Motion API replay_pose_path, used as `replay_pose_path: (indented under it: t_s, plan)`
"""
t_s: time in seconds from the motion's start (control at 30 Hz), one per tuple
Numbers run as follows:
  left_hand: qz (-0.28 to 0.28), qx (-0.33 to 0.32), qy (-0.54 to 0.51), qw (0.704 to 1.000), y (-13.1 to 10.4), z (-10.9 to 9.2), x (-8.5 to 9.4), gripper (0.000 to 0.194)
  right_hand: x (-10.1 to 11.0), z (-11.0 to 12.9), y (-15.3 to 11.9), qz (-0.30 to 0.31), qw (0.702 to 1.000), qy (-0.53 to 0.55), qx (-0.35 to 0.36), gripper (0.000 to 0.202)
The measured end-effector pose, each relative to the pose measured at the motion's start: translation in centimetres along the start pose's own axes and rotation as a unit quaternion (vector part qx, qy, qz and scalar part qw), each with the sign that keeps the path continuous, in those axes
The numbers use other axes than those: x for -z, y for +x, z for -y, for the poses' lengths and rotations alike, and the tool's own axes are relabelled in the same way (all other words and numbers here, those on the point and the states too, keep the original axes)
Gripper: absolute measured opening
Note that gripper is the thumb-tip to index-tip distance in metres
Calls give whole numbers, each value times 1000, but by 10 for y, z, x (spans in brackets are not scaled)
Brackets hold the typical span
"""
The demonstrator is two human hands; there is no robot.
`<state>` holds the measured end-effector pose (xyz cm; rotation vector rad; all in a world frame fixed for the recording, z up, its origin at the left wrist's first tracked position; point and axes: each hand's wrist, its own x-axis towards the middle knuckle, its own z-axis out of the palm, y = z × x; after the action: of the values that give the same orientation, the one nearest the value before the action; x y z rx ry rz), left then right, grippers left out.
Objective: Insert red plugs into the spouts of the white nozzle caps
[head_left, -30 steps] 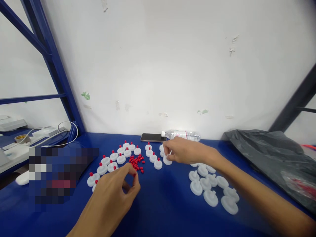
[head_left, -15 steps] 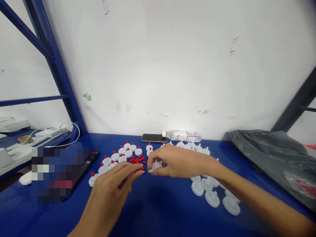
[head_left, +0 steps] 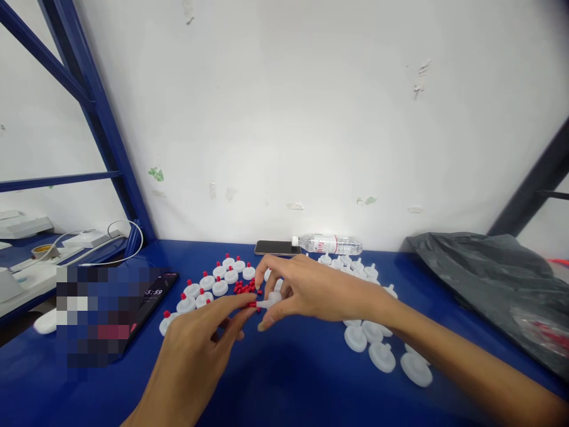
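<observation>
The tabletop [head_left: 284, 385] is bare along its near middle, between the forearms. The left hand [head_left: 200, 338] is positioned left of centre, with thumb and forefinger closed on a small red cap [head_left: 252, 304]. The right hand [head_left: 306, 287] is placed opposite, slightly farther back; a white disc [head_left: 274, 299] is gripped between its thumb and fingers. The disc is tilted so that its stem [head_left: 262, 304] is directed left, and the stem tip is met by the red cap. The depth of engagement cannot be determined.

On the right, partly covered by the right forearm, uncapped white discs [head_left: 382, 357] are laid out with bare stems. On the left, beyond the left hand, capped white discs [head_left: 185, 303] are arranged with red caps fitted on their stems. Loose red caps [head_left: 245, 287] are heaped just behind the fingertips. A large phone [head_left: 162, 289], partly pixelated, is located at far left; a dark grey bag [head_left: 471, 279] is spread at far right. At the rear, a second phone [head_left: 275, 247] and a clear bottle [head_left: 329, 244] are laid near the white wall [head_left: 284, 118].
</observation>
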<state>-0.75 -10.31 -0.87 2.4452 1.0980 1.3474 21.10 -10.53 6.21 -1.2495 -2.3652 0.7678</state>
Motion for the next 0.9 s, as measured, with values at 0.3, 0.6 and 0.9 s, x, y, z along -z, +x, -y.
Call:
replay_pose_path:
  t_s: [0.3,0.6,0.9]
  plan:
    - [-11,-37,100,994,0,1,0,27,-6,6,-3,-55,994,-93,26,40]
    - [-17,-115,159,980,0,5,6,30,-10,14,-6,-36,981,-160,105,36]
    - [-56,-187,169,966,-2,7,10,29,-14,12,-5,-3,977,-139,159,67]
